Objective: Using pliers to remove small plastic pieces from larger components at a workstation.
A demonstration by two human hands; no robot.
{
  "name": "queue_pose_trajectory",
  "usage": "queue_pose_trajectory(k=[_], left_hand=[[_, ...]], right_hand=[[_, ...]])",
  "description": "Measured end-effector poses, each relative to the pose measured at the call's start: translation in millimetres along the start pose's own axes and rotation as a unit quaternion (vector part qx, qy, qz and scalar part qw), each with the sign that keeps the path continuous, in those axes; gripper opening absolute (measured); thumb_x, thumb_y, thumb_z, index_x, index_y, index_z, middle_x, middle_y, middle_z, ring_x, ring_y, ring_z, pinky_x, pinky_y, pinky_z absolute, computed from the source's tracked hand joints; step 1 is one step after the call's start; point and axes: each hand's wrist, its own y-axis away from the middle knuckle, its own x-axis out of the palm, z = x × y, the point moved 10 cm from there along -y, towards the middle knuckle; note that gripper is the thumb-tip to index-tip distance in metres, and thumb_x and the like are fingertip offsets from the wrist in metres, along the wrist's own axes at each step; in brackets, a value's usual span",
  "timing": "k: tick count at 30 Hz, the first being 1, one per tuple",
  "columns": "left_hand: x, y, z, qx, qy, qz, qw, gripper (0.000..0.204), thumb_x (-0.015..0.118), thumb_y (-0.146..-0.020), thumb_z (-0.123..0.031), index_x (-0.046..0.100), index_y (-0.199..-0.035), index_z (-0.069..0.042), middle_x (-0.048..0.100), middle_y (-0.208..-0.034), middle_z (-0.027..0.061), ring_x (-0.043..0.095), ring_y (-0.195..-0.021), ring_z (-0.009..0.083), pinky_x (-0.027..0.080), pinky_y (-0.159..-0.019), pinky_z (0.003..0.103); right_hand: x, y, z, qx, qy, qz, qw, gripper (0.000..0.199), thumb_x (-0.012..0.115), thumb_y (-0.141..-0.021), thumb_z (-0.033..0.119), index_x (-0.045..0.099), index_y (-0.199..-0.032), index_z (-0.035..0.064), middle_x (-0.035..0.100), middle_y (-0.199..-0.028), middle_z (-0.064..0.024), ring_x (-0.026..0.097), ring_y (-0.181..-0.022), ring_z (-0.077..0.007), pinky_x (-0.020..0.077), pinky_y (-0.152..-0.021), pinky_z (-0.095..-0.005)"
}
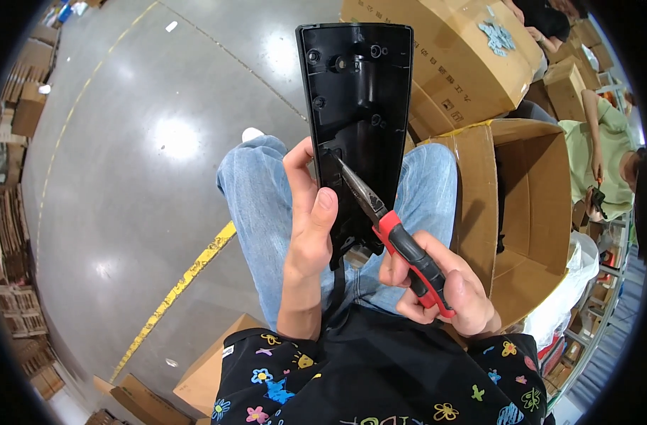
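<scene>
My left hand (311, 219) grips the left edge of a long black plastic housing (362, 92), thumb on its inner face and fingers behind. The housing is wider at its far end, with several round screw bosses inside. It stands out over my lap, between my knees. In my right hand (458, 290) is a pair of needle-nose pliers (415, 255) with red and black handles. Their narrow jaws reach into the housing, with the tips at its left inner side, just beyond my left thumb. Whether the tips pinch anything is too small to tell.
An open cardboard box (532, 205) stands by my right knee. Behind it is a large carton (444, 57) with small grey-blue pieces (496, 37) on top. A person in a green shirt (607, 149) works at the far right. Yellow tape (175, 297) crosses the floor at left.
</scene>
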Motion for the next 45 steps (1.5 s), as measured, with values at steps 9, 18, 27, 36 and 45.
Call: queue_pose_trajectory(k=[9,18,27,36,45], left_hand=[[-5.1,6.2,-5.6,0.006,0.025,-0.087,0.996,0.053,0.038,-0.096,-0.042,0.026,-0.134,-0.008,0.055,-0.114,0.0205,0.066,-0.084,0.0292,0.058,-0.069,0.038],[-2.2,10.3,-11.7,0.012,0.014,-0.109,0.994,0.053,0.036,-0.097,-0.046,0.029,-0.133,-0.008,0.057,-0.108,0.0214,0.065,-0.080,0.0261,0.057,-0.065,0.034],[12.7,16.0,-19.0,0.006,0.024,-0.087,0.996,0.068,0.044,-0.092,-0.054,0.024,-0.142,-0.013,0.056,-0.113,0.0207,0.064,-0.083,0.0277,0.056,-0.066,0.035],[3.9,20.4,-6.2,0.017,0.022,-0.068,0.997,0.072,0.048,-0.089,-0.057,0.026,-0.139,-0.010,0.051,-0.118,0.0188,0.058,-0.093,0.0254,0.050,-0.074,0.034],[4.8,17.6,-17.0,0.046,-0.008,-0.077,0.996,0.074,0.051,-0.088,-0.055,0.025,-0.135,-0.005,0.044,-0.124,0.0146,0.046,-0.108,0.0213,0.037,-0.091,0.033]], right_hand=[[8.7,-8.6,-29.0,0.028,-0.006,-0.057,0.998,0.046,0.047,-0.093,0.045,0.034,-0.100,0.0016,0.038,-0.093,-0.0133,0.024,-0.048,-0.0051,0.0212,-0.042,-0.0220],[12.4,-5.3,-36.9,0.005,-0.058,-0.039,0.998,0.040,0.049,-0.092,0.043,0.032,-0.096,0.0071,0.036,-0.087,-0.0101,0.024,-0.048,-0.0053,0.0221,-0.041,-0.0207],[22.7,5.8,-41.1,0.114,-0.349,0.093,0.925,0.065,0.072,-0.076,0.020,0.035,-0.127,0.0038,0.043,-0.084,-0.0054,0.040,-0.051,-0.0065,0.0334,-0.044,-0.0233],[51.6,1.6,-26.1,0.062,-0.562,0.167,0.808,0.054,0.069,-0.080,0.007,0.031,-0.119,0.0073,0.056,-0.083,-0.0137,0.062,-0.062,-0.0225,0.0580,-0.060,-0.0292],[33.1,4.0,-27.6,0.062,-0.373,0.098,0.921,0.059,0.050,-0.094,0.008,0.020,-0.145,0.0053,0.050,-0.080,-0.0095,0.040,-0.047,-0.0083,0.0302,-0.041,-0.0206]])
